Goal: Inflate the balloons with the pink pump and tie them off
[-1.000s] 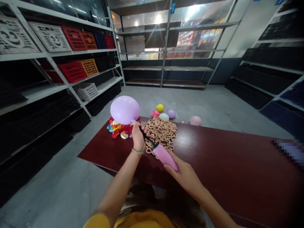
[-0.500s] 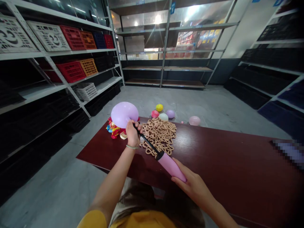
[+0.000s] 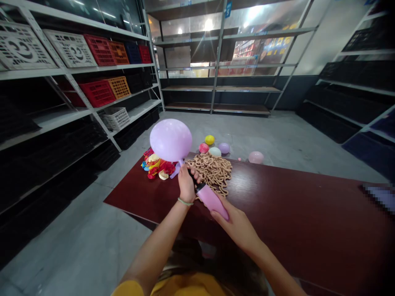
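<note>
Nearer the left hand (image 3: 187,185) than half a second ago, the barrel of a pink balloon pump (image 3: 212,201) points forward-left above the counter (image 3: 286,199) from the right hand (image 3: 235,222) wrapped around it, toward the left's curled grip on the black handle (image 3: 192,176), just below an inflated lilac balloon (image 3: 170,139).

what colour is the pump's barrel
The barrel in the right hand is pink, best seen in the head view.

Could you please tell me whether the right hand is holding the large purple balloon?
No, the right hand grips the pink pump instead.
</note>
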`<state>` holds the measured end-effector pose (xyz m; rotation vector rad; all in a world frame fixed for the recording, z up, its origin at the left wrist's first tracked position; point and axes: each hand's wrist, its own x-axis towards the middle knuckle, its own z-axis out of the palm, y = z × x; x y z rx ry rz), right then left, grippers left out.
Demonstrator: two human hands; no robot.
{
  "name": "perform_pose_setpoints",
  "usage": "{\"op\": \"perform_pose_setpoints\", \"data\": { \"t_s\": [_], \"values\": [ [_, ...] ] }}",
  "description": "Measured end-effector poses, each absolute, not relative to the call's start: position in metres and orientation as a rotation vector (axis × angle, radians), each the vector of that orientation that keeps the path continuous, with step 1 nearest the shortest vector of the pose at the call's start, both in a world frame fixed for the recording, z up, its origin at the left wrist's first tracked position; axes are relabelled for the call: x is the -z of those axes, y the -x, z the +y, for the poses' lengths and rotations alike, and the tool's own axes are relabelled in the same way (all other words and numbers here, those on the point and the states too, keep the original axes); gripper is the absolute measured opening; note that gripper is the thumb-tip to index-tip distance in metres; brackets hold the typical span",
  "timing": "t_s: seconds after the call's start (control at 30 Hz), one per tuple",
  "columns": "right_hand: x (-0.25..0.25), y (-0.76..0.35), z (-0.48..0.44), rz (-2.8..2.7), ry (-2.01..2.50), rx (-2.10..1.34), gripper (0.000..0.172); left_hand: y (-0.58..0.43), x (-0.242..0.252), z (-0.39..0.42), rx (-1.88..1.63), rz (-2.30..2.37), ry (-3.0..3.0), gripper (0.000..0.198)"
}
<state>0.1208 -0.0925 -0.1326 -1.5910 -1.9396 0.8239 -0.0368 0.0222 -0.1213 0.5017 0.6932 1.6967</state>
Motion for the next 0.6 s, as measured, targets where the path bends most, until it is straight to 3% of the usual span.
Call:
{"op": "perform_pose_setpoints", "data": {
  "t_s": [0.6],
  "values": [
    [0.149,-0.174,-0.127,-2.010,1.634,-0.774,0.063,0.064,0.097,0.046,-1.804,0.685,-0.476,0.031]
  ]
}}
